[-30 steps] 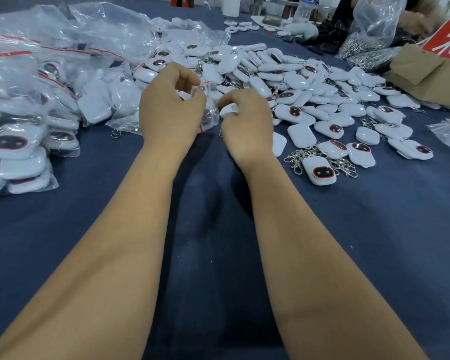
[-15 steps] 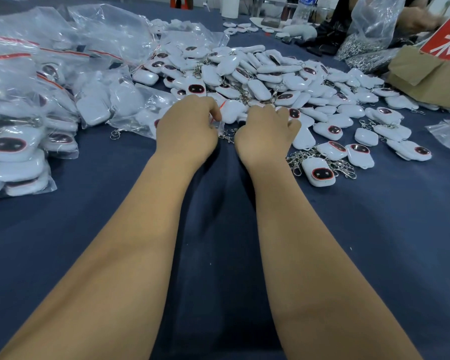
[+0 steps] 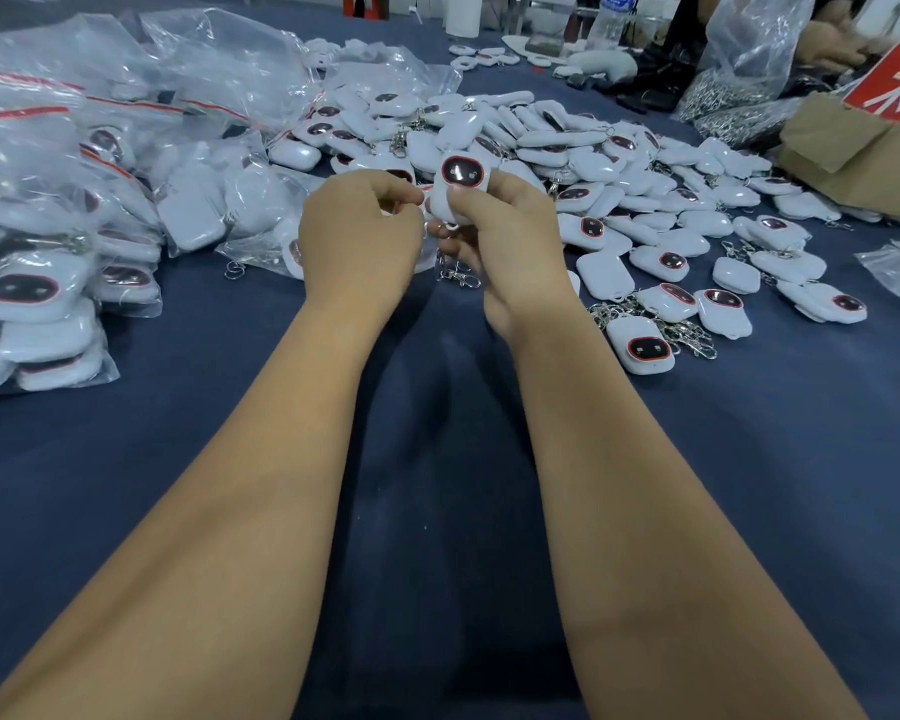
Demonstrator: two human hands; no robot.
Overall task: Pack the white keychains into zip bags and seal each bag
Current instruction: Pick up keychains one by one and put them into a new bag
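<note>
Change: right hand [image 3: 510, 236] has lifted one white keychain [image 3: 458, 187] off the pile [image 3: 567, 148], frame centre | hands: right pinches it; left hand [image 3: 359, 236] curls, pinching something unclear | meaning: keychain picked, bagging next, filled bags [image 3: 48, 210] left on tabletop [image 3: 437, 485].

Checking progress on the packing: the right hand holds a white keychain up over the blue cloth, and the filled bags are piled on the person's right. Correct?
Not quite. The right hand does hold a white keychain over the blue cloth, but the head view shows the filled bags piled on the person's left.
</note>
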